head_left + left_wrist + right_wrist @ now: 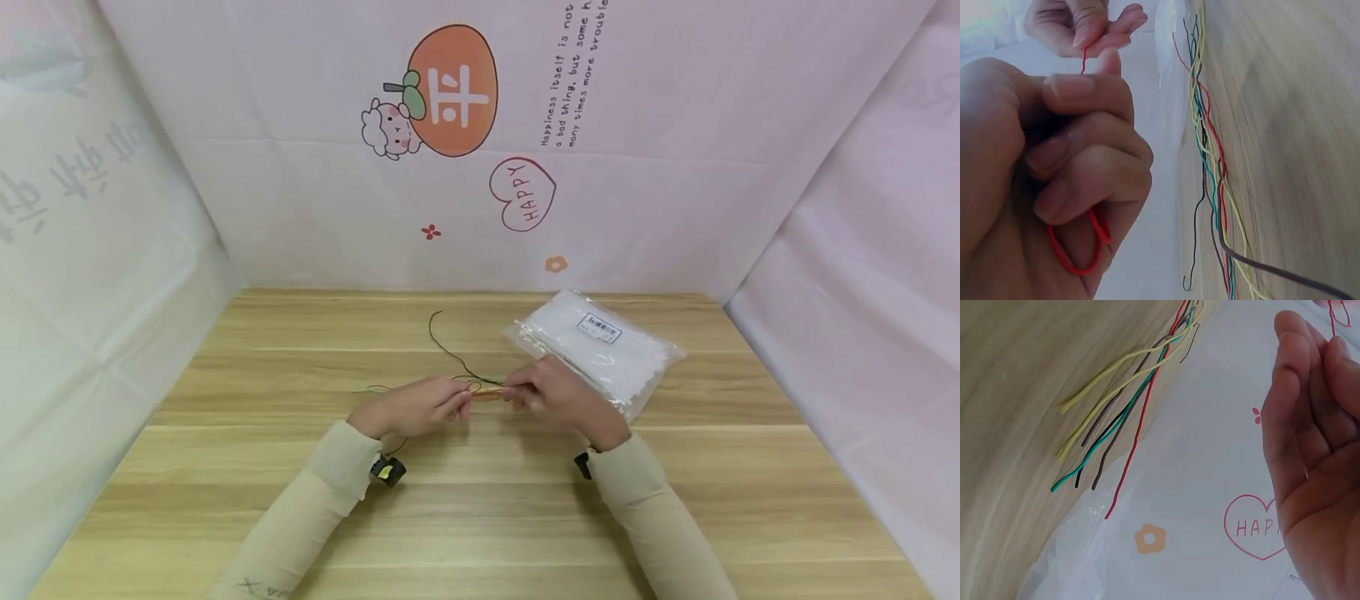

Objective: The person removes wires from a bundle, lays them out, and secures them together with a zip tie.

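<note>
In the left wrist view, my left hand [1085, 169] curls its fingers round a red wire [1077, 272], which hangs in a loop below them. A straight stretch of it runs up to my right hand [1082, 28], which pinches it between thumb and fingertips. The head view has my left hand [420, 406] and right hand [555, 393] close together over the table, with thin strands [487, 394] stretched between them. Loose yellow wires [1093, 384], a green wire [1077, 470] and other brown, black and red ones lie loosely bunched beside the hands.
A clear plastic bag [637, 350] with white contents and a barcode label lies behind my right hand. One dark wire [452, 354] curves toward the back of the wooden table [480, 517]. Printed white cloth [315, 208] stands at the back and sides.
</note>
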`<state>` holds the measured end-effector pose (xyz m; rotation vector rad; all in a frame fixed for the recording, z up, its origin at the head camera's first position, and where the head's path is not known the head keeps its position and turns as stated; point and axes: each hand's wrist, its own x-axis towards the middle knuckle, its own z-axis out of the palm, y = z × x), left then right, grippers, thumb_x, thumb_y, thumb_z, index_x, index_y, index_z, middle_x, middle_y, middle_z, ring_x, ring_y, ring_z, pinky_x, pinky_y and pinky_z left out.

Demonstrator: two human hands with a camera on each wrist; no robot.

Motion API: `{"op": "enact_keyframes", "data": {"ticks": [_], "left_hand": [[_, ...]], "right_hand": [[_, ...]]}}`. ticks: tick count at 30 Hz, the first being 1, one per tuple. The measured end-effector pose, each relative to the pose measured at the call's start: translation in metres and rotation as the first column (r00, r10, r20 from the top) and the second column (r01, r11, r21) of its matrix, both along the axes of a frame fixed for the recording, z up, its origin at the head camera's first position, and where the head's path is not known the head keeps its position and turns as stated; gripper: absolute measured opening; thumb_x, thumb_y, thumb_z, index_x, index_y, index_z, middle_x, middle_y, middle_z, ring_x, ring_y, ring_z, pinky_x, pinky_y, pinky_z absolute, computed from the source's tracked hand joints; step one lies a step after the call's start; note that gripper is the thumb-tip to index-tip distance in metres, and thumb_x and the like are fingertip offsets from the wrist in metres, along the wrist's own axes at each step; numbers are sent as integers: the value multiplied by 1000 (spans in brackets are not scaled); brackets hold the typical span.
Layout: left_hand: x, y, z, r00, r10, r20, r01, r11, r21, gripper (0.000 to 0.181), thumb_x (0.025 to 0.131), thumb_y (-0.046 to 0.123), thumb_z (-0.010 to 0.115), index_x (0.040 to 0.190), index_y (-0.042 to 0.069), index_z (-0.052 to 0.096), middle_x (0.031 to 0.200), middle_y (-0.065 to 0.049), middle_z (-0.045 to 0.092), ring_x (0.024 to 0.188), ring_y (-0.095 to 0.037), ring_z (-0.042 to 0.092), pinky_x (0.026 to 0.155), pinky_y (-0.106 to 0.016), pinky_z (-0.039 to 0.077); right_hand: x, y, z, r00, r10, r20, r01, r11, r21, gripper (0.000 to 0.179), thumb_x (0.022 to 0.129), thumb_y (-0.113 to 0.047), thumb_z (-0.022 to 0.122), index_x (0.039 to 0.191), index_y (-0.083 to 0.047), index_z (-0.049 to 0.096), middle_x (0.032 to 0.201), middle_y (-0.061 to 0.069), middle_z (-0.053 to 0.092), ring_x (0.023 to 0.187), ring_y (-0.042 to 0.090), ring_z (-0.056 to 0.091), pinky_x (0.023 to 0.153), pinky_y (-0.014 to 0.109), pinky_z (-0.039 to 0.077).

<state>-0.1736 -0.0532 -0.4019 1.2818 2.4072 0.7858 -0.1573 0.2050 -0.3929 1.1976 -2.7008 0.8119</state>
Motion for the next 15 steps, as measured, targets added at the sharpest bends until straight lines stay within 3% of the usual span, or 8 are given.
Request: {"op": "enact_keyframes", "data": {"ticks": [4, 7, 12, 15], "left_hand": [[0, 2, -2, 1000, -8, -25, 7, 999, -39, 33, 115, 13, 36, 100, 7, 65, 80, 5, 55, 67, -4, 43, 70, -24, 44], [1, 5, -2, 999, -15, -41, 12, 998, -64, 33, 115, 13, 36, 101, 6, 65, 84, 2, 58, 69, -5, 44, 74, -25, 46], [3, 5, 0, 1000, -11, 4, 11, 999, -53, 33, 116, 14, 38, 105, 3, 67, 82, 0, 59, 69, -4, 45, 73, -24, 46], [1, 3, 0, 999, 3, 50, -2, 1000, -17, 31, 115, 14, 41, 105, 4, 68, 77, 2, 55, 65, -3, 43, 66, -22, 42]], "right_hand": [[1, 1, -1, 998, -9, 68, 5, 999, 53, 15, 98, 0, 67, 98, -3, 82, 77, -2, 76, 62, -3, 58, 58, 17, 51], [4, -5, 0, 998, 9, 54, -13, 996, 84, 14, 99, -6, 70, 102, -3, 83, 80, 0, 78, 60, -4, 57, 56, 15, 48], [6, -8, 1, 999, 46, 26, -47, 997, 55, 11, 100, -7, 71, 99, -3, 82, 78, 2, 79, 66, 2, 71, 65, 16, 56], [4, -4, 2, 999, 42, 19, -43, 998, 37, 14, 98, 1, 69, 90, -4, 80, 74, 0, 77, 65, 1, 68, 64, 17, 56]]}}
